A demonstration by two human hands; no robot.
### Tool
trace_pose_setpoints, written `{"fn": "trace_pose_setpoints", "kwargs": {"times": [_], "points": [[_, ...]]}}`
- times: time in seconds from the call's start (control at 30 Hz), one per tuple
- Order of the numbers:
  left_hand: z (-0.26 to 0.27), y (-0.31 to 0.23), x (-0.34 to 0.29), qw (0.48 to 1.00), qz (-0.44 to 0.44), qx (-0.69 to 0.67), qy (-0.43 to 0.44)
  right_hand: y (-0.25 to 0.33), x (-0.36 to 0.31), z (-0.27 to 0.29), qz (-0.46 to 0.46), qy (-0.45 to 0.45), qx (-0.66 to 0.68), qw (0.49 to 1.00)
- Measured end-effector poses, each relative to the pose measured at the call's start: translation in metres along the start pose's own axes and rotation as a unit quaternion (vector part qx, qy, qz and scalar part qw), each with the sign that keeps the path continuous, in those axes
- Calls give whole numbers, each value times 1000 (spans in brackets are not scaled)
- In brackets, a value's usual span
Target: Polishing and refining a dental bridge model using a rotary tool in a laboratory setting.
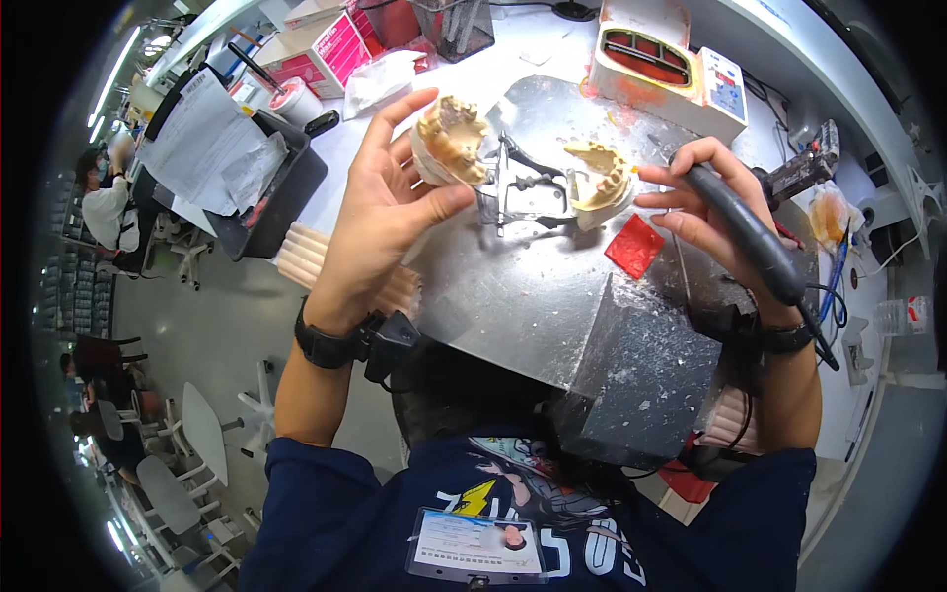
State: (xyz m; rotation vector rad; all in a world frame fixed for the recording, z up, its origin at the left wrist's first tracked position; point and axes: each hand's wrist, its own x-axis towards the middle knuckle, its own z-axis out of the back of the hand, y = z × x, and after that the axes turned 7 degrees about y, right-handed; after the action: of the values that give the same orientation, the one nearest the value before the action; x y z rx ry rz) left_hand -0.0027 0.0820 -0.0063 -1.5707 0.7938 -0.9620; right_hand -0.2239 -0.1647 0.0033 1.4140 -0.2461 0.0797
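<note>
My left hand (380,212) grips a yellowish dental cast (451,143) on a white plaster base, fingers behind and thumb at its lower edge. A metal articulator (528,189) lies opened out between it and a second dental cast (598,187). My right hand (715,202) holds a thick black corded handpiece (745,232), its cable running down past the wrist. The fingertips of this hand are at the right side of the second cast; whether they press on it I cannot tell. A red wax square (633,247) lies just below that cast.
Beneath is a scuffed metal work surface (493,306) with a dark box-like part (636,385) near my body. A wax heater (656,74) stained red stands at the back right. Papers lie over a black tray (281,187) at left. A pink-and-white box (330,49) stands behind.
</note>
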Motion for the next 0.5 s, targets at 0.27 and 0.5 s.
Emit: {"fn": "trace_pose_setpoints", "kwargs": {"times": [0.27,0.5], "points": [[7,-8,-46,992,36,104,-63,-5,1,-6,-54,21,-266,962],[-92,-83,-103,848,-208,-413,259,-12,1,-16,-47,19,-313,948]]}}
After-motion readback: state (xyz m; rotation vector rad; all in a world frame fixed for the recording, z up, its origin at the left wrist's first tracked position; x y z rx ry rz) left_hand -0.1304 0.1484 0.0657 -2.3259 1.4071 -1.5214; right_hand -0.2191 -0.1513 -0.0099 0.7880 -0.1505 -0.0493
